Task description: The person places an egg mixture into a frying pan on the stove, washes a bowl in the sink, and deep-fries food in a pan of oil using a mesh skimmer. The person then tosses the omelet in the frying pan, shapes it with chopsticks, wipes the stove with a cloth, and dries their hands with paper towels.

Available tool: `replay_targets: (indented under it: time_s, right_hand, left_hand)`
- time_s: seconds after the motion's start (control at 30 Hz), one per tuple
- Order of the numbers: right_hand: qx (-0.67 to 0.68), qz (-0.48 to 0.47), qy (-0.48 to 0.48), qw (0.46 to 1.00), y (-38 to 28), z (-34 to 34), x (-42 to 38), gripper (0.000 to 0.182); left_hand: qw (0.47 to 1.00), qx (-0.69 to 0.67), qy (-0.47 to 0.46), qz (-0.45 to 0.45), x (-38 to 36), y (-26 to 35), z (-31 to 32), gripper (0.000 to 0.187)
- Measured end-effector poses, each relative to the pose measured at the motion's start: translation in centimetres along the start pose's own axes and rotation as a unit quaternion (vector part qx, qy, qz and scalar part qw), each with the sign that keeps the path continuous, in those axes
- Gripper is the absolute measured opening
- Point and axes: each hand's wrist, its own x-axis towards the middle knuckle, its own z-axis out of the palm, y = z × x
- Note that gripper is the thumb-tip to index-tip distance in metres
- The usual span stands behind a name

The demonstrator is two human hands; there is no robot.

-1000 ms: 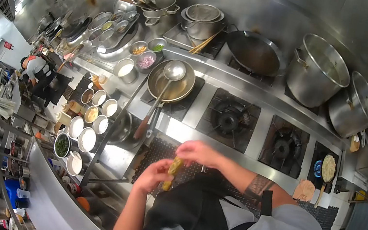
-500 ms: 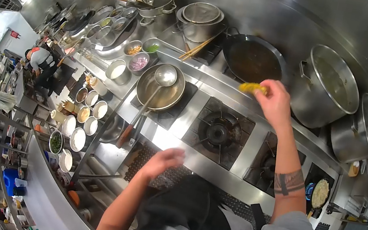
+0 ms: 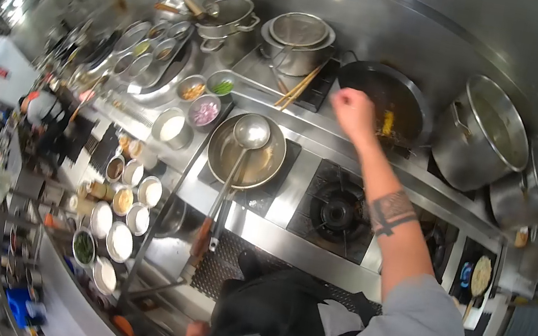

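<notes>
A piece of yellow food (image 3: 388,122) lies in the dark liquid of the black wok (image 3: 416,102) at the back. My right hand (image 3: 352,114) is over the wok's left front rim, its fingers curled, with nothing visible in them. Just left of that hand, a pair of wooden chopsticks (image 3: 300,87) rests on the back ledge. My left hand (image 3: 196,334) is low beside the dark apron (image 3: 259,303), mostly hidden, and its fingers cannot be made out. A steel ladle (image 3: 251,132) lies in the pan (image 3: 267,176) on the front burner.
Tall stockpots (image 3: 464,141) stand right of the wok. A bare burner (image 3: 336,212) sits in front. Bowls of chopped red onion (image 3: 205,112) and green herbs (image 3: 223,86) are at the left. A small pan of food (image 3: 481,277) is at far right. A co-worker (image 3: 45,108) is at far left.
The yellow food has left my right hand and is now in the wok. My right hand has moved left, towards the chopsticks. My left hand has dropped down to my side.
</notes>
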Motion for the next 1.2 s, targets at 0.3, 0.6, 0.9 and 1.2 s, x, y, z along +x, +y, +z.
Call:
replay_targets:
  time_s: [0.3,0.6,0.9,1.2]
  right_hand:
    - [0.687,0.467,0.007,0.556,-11.3,17.5,9.1,0.049]
    - [0.606,0.342,0.011,0.719,-8.0,12.0,7.0,0.005]
    - [0.296,0.361,0.108,0.878,4.2,-6.6,-5.4,0.008]
    - [0.124,0.373,0.109,0.913,10.2,-15.2,-10.5,0.011]
  left_hand:
    - [0.960,0.199,0.004,0.198,4.5,-8.3,-11.8,0.016]
    - [0.893,-0.416,0.055,-0.165,13.4,-5.4,-21.8,0.012]
    - [0.991,-0.105,-0.078,-0.014,12.7,-5.6,-17.5,0.017]
    - [0.996,-0.078,-0.037,0.020,10.7,0.0,-8.9,0.021]
